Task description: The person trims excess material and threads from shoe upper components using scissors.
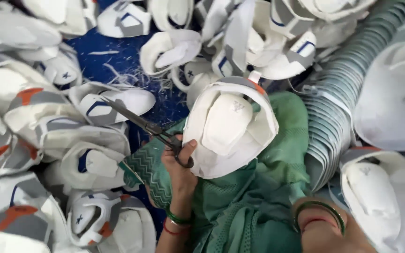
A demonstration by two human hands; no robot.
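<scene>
Scissors (151,129) gripped in left hand (179,161); right hand hidden behind white shoe upper (230,126); uppers (94,164) crowd around.

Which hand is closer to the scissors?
The left hand: its fingers are through the handles of the scissors, holding them. The right hand is hidden; only its wrist with green bangles shows, low on the right, well away from them.

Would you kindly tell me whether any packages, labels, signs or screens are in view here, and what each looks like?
None that can be made out: no package, sign or screen.
Small dark mark: on the white shoe upper held over the lap, too small to tell.
Similar marks on uppers in the surrounding pile.
</scene>
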